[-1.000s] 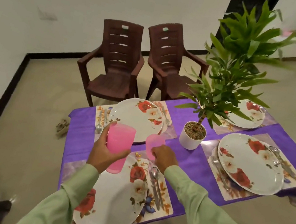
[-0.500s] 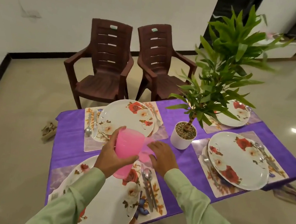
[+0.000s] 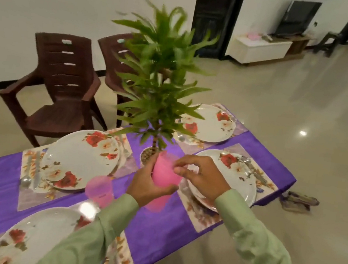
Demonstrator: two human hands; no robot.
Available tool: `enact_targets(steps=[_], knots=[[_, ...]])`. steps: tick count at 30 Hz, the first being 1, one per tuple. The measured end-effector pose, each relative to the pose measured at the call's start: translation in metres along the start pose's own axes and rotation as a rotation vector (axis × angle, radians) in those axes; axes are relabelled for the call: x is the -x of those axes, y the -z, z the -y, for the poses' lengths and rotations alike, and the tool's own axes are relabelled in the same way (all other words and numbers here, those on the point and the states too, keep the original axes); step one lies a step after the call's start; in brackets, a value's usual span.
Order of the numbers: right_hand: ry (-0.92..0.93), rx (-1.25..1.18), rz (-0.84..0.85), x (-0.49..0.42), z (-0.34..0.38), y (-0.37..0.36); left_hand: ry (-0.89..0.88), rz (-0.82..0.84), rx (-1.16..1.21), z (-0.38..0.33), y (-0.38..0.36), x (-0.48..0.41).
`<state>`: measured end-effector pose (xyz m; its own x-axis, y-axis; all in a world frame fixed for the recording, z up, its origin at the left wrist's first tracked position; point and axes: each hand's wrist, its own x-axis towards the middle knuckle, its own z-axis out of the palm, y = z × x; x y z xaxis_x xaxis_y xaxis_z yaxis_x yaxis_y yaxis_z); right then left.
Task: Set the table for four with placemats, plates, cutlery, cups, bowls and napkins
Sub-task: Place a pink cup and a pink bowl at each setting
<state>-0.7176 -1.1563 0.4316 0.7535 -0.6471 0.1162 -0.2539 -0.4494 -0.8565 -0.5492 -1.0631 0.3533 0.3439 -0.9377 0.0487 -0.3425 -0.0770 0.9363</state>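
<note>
Polished beige floor tiles and white walls surround a surface (image 3: pixel 10 197) draped in purple cloth, with two brown plastic chairs (image 3: pixel 61 91) standing off its far left corner. Four white floral plates (image 3: pixel 77 157) sit on patterned placemats (image 3: pixel 30 198), one toward each corner, with steel cutlery (image 3: pixel 32 173) beside them. A leafy green plant in a white pot (image 3: pixel 145 157) stands at the middle.

The left hand (image 3: pixel 148 187) is wrapped round what appears to be a nested stack of pink translucent plastic cups (image 3: pixel 163 173). It is held above the middle of the surface just in front of the pot, long axis close to upright and mouth up. The right hand (image 3: pixel 204 177) comes in from the right, thumb and forefinger narrowed to a pinch at the top rim and the other fingers loosely curled. A single pink cup (image 3: pixel 100 191) stands on the cloth to the left of the stack, between the two left-hand plates.

The next move looks like drawing the top cup straight up along the stack's axis. The plate by the right edge (image 3: pixel 239 188) lies directly under and beyond the right hand, so that hand is the nearer one to carry the cup there.
</note>
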Motion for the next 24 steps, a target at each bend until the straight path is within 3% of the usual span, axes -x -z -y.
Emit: enact_targets(steps=[11,16,21,24], knots=[[-0.108,0.119,0.179,0.007,-0.072,0.19,0.012,0.157,0.092,-0.076,-0.16,-0.074],[-0.079,0.114,0.149,-0.002,-0.094,0.222,0.048,0.152,0.149,-0.089,-0.183,-0.099],[-0.132,0.03,0.011,-0.014,-0.107,0.227,0.058,0.105,0.175,-0.086,-0.192,-0.125],[-0.084,0.231,0.014,-0.028,-0.105,0.222,0.038,0.066,0.184,-0.084,-0.198,-0.142]])
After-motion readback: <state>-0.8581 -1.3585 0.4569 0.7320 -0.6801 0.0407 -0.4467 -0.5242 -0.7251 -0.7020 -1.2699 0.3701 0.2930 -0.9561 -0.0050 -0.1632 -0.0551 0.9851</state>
